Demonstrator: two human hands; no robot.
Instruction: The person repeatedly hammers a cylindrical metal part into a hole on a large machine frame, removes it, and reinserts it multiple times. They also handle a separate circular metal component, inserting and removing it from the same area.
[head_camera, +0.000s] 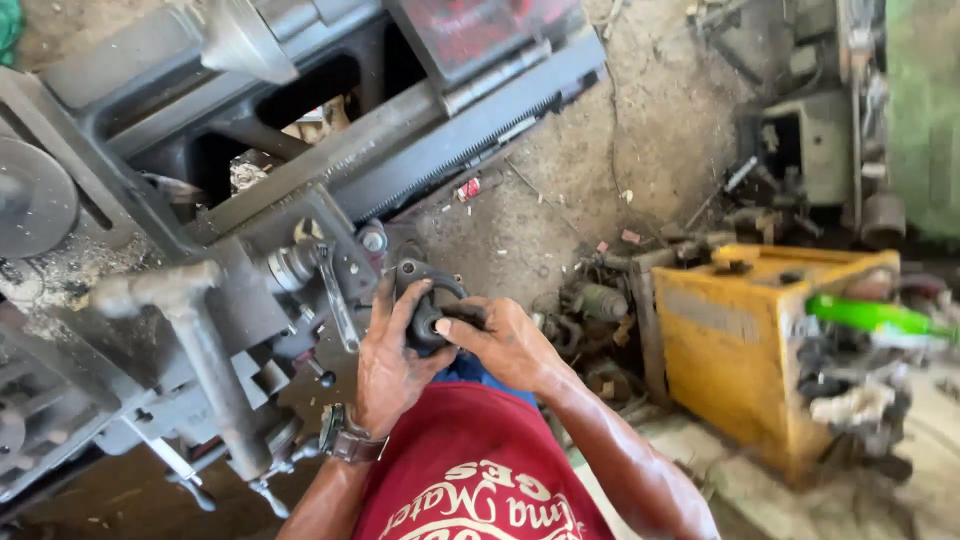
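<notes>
1. A dark metal part (428, 300), curved and greasy, is held in both hands just in front of the person's red shirt (470, 470), above the dirt floor (560, 170) and close to the front edge of the lathe (250, 200).
2. The left hand (390, 355) wraps the part from the left; its fingers curl up around the side and its thumb lies across the front. A watch (350, 443) sits on that wrist.
3. The right hand (500, 340) closes on the part from the right, with its thumb pressed to the front face and its fingers folded behind, so both hands grip the same piece.
4. Just left of the hands, a lever handle (335, 290) hangs from the lathe's carriage, near the part but not touching it.
5. Further left, a thick grey bar handle (200, 350) slants down across the lathe's front.
6. A toothed rack (480, 145) runs along the lathe bed above the hands.
7. To the right, well apart from the hands, a yellow metal box (740, 350) stands on the floor with scrap metal pieces (590, 310) heaped between it and the person.
8. A green tube (870, 315) lies across the box's far right edge.
</notes>
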